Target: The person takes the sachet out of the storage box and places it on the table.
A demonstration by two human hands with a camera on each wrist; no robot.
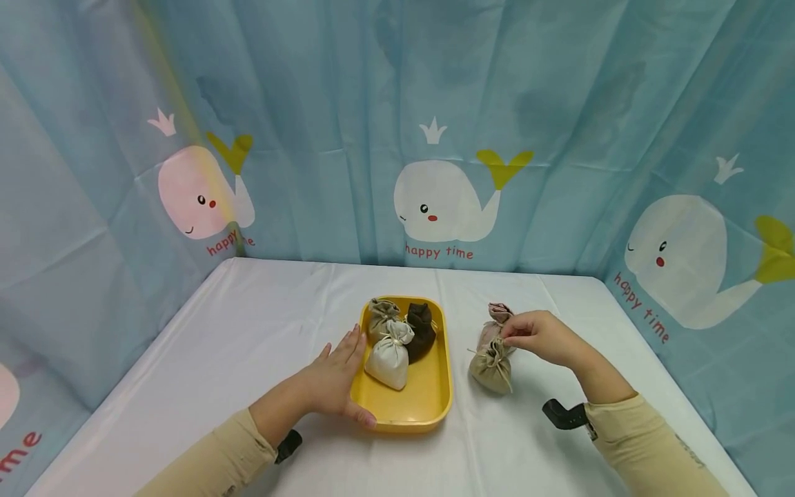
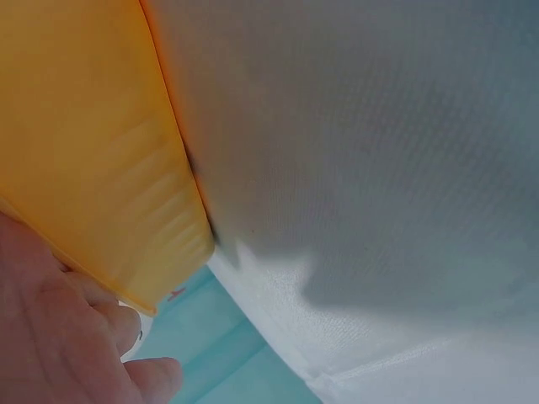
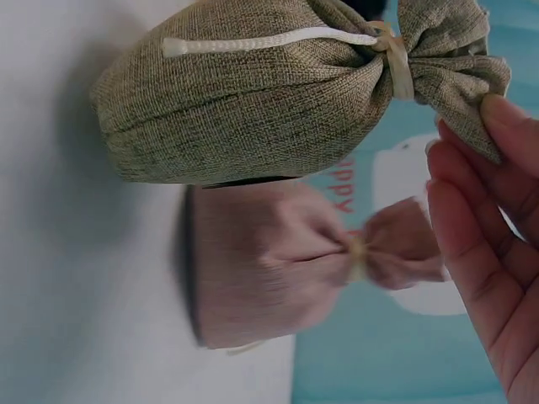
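Observation:
My right hand (image 1: pixel 539 337) pinches the gathered top of an olive-tan drawstring pouch (image 3: pixel 244 101) between thumb and fingers. Just behind that pouch stands a dusty pink pouch (image 3: pixel 269 261), tied at the neck with a pale cord. My left hand (image 1: pixel 332 379) rests with spread fingers along the left rim of a yellow tray (image 1: pixel 428 407). Inside the tray, toward its far end, sit a white pouch (image 1: pixel 390 362), a dark brown pouch (image 1: pixel 421 335) and a greenish-tan pouch (image 1: pixel 380 317).
A white cloth (image 1: pixel 279 304) covers the table. Blue curtains (image 1: pixel 348 90) printed with whales hang behind it and along both sides. A black wrist mount (image 1: pixel 564 414) sticks out beside the right sleeve, and another dark mount (image 1: pixel 288 445) shows under the left wrist.

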